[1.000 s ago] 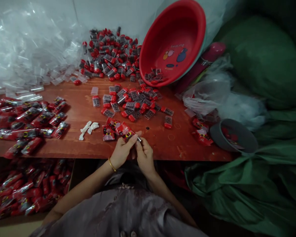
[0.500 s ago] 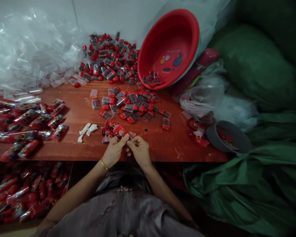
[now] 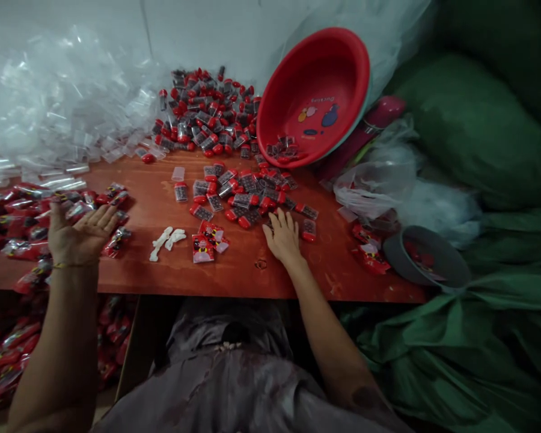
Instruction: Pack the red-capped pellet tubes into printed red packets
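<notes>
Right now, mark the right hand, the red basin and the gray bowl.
Right hand [image 3: 283, 239]: head view, on the back of the hand.
Red basin [image 3: 306, 78]: head view, on its bare inner wall.
Gray bowl [image 3: 397, 263]: head view, on its outer wall.

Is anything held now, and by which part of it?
Nothing is visibly held: the left hand is open, palm bare; the right hand is spread, underside hidden.

Through one head-worn view, I look forward and down from close above the near edge of the flat, reddish-brown wooden tabletop [image 3: 153, 198].
</notes>
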A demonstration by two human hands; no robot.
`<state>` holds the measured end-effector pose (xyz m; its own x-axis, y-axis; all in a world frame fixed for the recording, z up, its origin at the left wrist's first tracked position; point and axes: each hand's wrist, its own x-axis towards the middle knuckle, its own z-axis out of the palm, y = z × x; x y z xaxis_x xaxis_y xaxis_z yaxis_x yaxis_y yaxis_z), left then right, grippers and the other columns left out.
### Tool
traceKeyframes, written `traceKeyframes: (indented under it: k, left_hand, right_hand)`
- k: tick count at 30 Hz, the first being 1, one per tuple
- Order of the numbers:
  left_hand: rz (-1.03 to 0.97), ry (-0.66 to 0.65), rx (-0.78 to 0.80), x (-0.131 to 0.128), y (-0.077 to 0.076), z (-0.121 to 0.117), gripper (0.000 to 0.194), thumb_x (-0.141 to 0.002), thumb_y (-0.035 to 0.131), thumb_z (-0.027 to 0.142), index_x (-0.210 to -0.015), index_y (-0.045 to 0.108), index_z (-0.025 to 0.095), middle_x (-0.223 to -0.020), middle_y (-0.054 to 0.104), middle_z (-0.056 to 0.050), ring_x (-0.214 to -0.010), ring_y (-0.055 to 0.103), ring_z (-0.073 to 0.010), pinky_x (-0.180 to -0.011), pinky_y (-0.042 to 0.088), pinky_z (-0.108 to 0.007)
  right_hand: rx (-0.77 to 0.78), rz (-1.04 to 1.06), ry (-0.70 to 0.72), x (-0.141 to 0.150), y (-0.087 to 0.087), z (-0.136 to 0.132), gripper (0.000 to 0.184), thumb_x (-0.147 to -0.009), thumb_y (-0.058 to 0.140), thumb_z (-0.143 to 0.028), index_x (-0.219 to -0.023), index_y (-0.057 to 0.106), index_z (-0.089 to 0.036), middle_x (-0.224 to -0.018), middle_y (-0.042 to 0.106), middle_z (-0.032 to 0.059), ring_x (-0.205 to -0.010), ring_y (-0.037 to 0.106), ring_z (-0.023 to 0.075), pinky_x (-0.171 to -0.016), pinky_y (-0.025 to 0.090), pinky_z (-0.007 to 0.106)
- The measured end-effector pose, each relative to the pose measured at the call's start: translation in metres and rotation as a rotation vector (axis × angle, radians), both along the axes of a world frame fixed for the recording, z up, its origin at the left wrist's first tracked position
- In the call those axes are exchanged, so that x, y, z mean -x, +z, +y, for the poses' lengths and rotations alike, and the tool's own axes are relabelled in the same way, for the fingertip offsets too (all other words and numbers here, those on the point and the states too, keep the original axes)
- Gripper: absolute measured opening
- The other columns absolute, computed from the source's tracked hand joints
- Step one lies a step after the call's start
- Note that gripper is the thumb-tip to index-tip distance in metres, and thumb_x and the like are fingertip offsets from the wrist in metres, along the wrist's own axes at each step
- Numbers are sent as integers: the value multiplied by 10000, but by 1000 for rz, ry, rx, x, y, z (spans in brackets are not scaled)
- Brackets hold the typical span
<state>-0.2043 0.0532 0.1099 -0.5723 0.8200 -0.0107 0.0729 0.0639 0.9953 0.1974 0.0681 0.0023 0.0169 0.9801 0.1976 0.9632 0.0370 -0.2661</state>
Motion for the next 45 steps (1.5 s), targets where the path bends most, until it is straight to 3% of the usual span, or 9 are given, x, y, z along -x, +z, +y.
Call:
traceKeyframes:
  k: [3,6,10,14,22,29,35,39,45]
  left_hand:
    - [4,-53,-1,-31,-18,-10,475,-842,426,593,-992,636,194,-1060,701,-51,-1018,631,-233,-889,491,-466]
    - [381,-220,-87,-90,-42,-21,461,-755,596,515,-1041,655,158,-1175,653,-136,-1155,562,-285,-1020,400,-466]
    - [908,-296,49,-138,-59,-15,503,-781,594,444,-1165,614,120,-1355,505,-209,-1318,373,-382,-1067,266,-568]
    - [1070,-384,190,-139,-64,5,310,-777,609,447,-886,719,178,-1260,599,-163,-1301,382,-411,-1041,249,-612]
    - [978,-459,77,-130,-75,14,168,-824,552,290,-802,705,222,-1177,667,-82,-1253,477,-313,-1064,249,-562]
    - [849,-578,-152,-127,-54,8,170,-840,524,317,-819,665,225,-1233,638,-55,-1289,447,-254,-1090,264,-478]
    - [162,-544,-73,-147,-51,3,391,-710,665,456,-952,675,150,-980,711,-101,-896,650,-220,-836,492,-354]
    - [-174,-673,85,-163,-57,-7,422,-634,702,529,-774,693,131,-694,669,-36,-584,571,-132,-587,472,-261]
    - [381,-583,124,-160,-62,-6,356,-743,605,484,-605,654,159,-629,670,-39,-652,605,-192,-628,454,-292]
  right_hand:
    - [-105,-15,7,12,-3,-33,411,-922,388,-379,-1227,576,-177,-1409,453,128,-1352,266,347,-1042,184,642]
    - [-209,46,68,34,4,-53,349,-919,423,-398,-1045,669,-185,-1227,608,120,-1229,419,310,-1046,223,563]
    - [-153,142,245,68,11,-41,365,-913,452,-406,-1100,647,-160,-1092,671,121,-997,527,260,-902,375,398]
    - [-65,108,217,91,8,-18,431,-873,523,-441,-1175,604,-145,-1141,634,144,-989,505,294,-827,381,406]
    - [-88,225,239,90,5,-15,465,-875,521,-449,-1218,571,-140,-1198,609,136,-1055,511,288,-887,376,402]
    - [-124,564,338,92,12,-4,252,-847,570,-387,-1010,652,-213,-976,687,60,-929,591,212,-863,424,337]
    - [-144,822,314,92,16,-6,347,-891,447,-406,-620,541,-211,-619,542,-7,-619,493,142,-626,387,266]
    - [-161,865,277,93,14,-16,375,-871,468,-437,-571,464,-213,-580,470,-25,-574,424,126,-580,343,258]
    - [-170,893,66,93,8,-19,425,-878,413,-471,-539,419,-215,-526,438,-42,-543,404,114,-548,324,242]
